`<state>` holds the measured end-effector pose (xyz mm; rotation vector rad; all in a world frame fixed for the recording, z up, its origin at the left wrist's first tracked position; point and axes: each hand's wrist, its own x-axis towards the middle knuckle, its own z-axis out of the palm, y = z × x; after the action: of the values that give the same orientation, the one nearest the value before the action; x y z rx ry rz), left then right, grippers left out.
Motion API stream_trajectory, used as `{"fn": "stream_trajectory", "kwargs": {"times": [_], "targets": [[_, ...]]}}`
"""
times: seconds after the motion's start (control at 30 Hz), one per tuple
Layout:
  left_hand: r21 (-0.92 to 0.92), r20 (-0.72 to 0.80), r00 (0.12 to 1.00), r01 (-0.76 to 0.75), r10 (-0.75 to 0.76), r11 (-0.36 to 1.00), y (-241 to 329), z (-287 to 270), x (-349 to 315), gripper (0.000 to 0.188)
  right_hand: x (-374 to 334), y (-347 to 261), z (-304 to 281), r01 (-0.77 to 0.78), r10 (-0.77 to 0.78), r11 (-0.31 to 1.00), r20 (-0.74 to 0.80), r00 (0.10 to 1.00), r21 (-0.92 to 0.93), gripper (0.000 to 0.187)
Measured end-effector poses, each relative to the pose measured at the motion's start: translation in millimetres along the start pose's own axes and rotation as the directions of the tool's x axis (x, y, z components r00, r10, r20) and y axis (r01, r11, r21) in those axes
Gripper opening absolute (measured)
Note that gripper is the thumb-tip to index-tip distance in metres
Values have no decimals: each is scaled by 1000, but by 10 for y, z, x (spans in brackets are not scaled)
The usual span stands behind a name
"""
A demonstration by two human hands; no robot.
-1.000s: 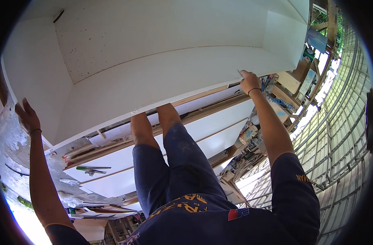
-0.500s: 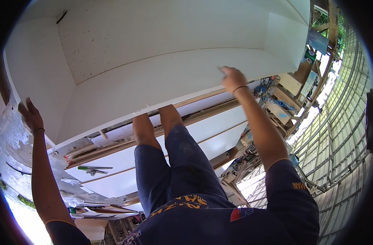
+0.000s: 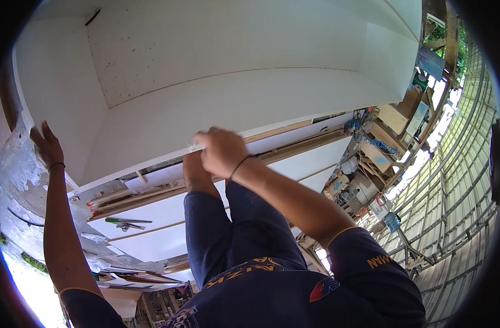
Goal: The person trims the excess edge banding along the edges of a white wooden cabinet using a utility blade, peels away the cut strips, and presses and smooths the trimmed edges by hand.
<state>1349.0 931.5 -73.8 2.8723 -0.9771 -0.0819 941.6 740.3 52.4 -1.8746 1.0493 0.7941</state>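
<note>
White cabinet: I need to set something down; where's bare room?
Bare: the cabinet's near inner panel, between the right hand and right end wall; the white board right of the legs. Partly taken: left of the legs, by the green-handled tool. Crowded: clutter past the board's right end.

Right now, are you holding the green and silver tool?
No, the green and silver tool lies on the flat white panel, away from the left hand and the right hand.
</note>
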Motion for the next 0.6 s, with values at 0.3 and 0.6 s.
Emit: {"fn": "stream_trajectory", "kwargs": {"times": [0.3,0.6], "targets": [[-6,52,998,37,-37,999,158,-29,34,46,-334,2166,-944,-507,455,726,-228,861,-464,30],[-41,16,1000,1,0,999,152,-21,14,43,293,-777,596,119,-119,993,-16,993,-1,27]]}}
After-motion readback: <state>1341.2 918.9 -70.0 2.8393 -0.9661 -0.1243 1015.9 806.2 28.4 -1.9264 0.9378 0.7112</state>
